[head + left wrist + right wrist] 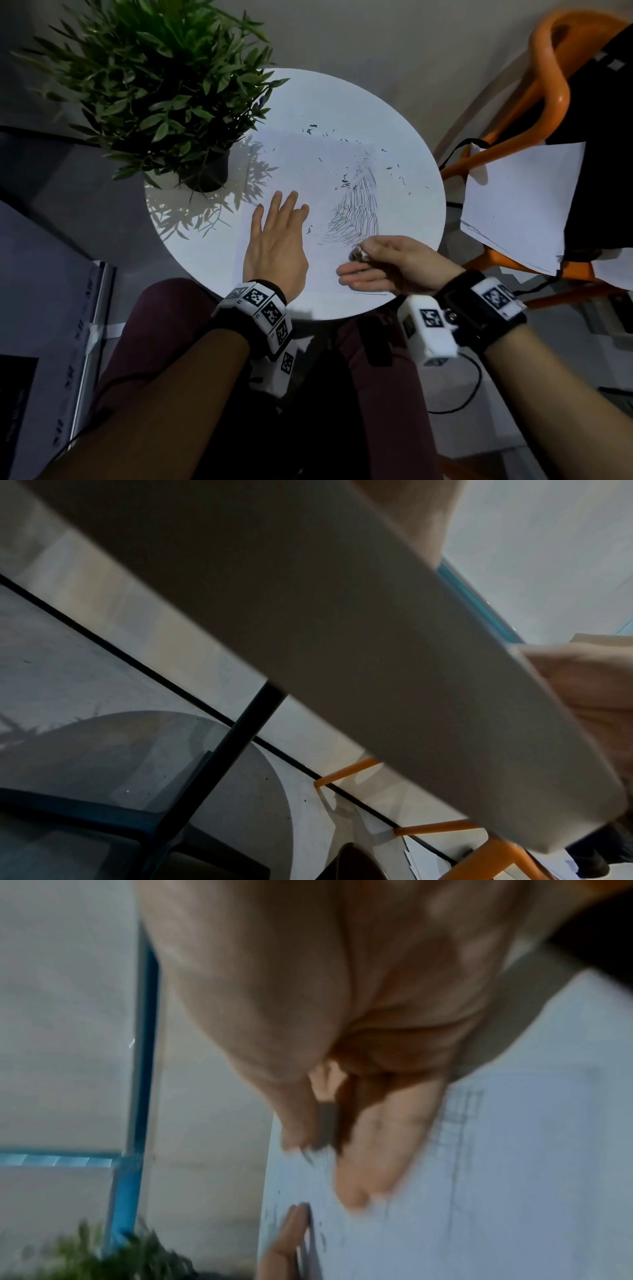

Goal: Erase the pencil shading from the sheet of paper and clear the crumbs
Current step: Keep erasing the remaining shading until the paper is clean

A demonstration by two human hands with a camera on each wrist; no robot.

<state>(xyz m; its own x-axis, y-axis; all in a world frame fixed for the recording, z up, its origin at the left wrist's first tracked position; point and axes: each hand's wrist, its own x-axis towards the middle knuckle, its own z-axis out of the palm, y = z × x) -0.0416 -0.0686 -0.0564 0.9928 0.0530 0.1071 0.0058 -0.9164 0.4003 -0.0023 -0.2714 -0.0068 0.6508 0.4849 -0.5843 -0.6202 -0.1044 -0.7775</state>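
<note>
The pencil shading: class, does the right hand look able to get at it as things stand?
Probably yes: the right hand, pinching the eraser, sits at the near edge of the pencil shading, with nothing between them.

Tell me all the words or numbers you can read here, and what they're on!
None can be read.
Wrist bands: black-and-white square code patterns; tiny marks beside them are too small to read.
Sheet of paper: pencil shading only, no writing.
Grey panel on the left: faint marks, too blurred to read.
</note>
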